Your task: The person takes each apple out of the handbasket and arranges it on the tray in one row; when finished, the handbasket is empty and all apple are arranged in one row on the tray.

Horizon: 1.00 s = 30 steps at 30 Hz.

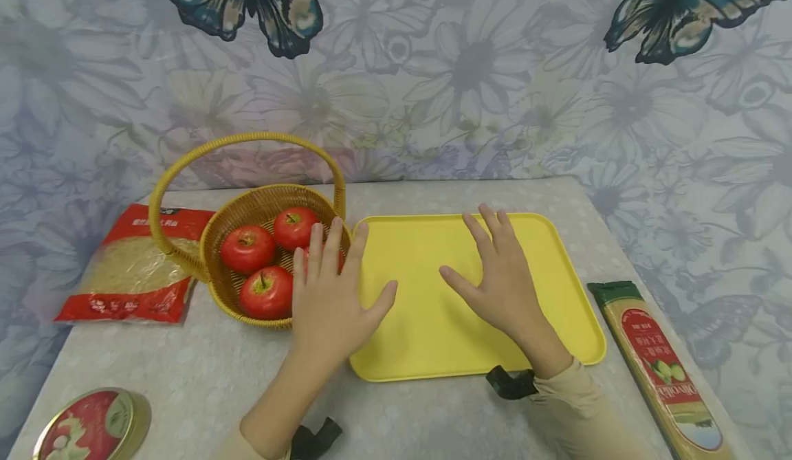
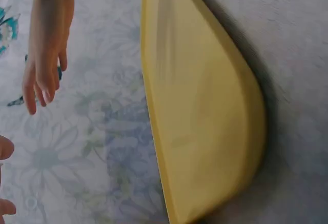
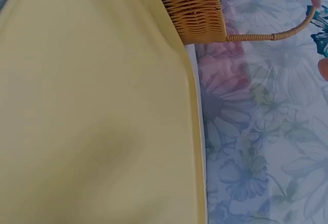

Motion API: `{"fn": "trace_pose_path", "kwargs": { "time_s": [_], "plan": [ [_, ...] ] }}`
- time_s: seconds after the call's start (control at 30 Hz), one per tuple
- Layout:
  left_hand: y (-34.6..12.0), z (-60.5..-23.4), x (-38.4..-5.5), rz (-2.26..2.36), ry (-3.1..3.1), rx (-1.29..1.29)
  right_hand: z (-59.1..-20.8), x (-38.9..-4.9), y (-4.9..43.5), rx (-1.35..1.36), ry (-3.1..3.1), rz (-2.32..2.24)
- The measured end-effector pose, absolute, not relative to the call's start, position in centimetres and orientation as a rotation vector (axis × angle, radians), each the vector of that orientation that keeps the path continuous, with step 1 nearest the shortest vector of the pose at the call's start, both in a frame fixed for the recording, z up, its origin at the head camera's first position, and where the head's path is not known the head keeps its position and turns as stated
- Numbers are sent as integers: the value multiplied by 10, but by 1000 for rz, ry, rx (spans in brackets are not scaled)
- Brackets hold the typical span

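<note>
Both bare hands hover with fingers spread, holding nothing. The left hand [image 1: 334, 305] overlaps the right side of a yellow wicker basket [image 1: 216, 302] in the head view, partly hiding one of its several red apples [image 1: 267, 293]. Over the yellow tray [image 1: 408, 336] the right hand [image 1: 504, 285] has its thumb apart from its straight fingers. The left wrist view shows the tray [image 2: 205, 106] and the right hand [image 2: 46, 60] beyond it. Seen from the right wrist, the tray [image 3: 92, 80] fills much of the picture, with the basket [image 3: 197, 14] at its far edge.
A red-edged clear bag of pale noodles [image 1: 133, 267] lies left of the basket. At the front left stands a round red-lidded tin [image 1: 86, 425]. A long spaghetti pack [image 1: 662, 370] lies right of the tray. Behind the table hangs a flowered cloth [image 1: 470, 89] with butterflies.
</note>
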<state>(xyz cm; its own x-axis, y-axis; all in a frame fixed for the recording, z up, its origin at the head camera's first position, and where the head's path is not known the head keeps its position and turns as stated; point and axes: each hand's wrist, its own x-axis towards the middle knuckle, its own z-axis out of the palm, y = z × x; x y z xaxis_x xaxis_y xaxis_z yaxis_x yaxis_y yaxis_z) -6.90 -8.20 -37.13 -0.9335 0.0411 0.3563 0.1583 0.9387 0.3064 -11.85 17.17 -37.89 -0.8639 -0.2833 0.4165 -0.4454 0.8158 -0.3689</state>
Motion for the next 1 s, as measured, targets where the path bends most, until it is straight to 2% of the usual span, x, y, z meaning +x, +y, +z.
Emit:
{"fn": "trace_pose_path", "kwargs": {
  "time_s": [0.27,0.5,0.7,1.0],
  "plan": [
    [-133,-376,-34,-644,-2592,7,-377,-124,155,755,-2645,882],
    [-171,-388,-10,-753,-2587,271,-378,-133,133,928,-2652,1041],
    [-186,-402,-1,-871,-2590,452,-380,-140,111,1034,-2681,1096],
    [-196,-420,-8,-1219,-2605,503,-383,-157,72,1194,-2742,1081]
  ]
}}
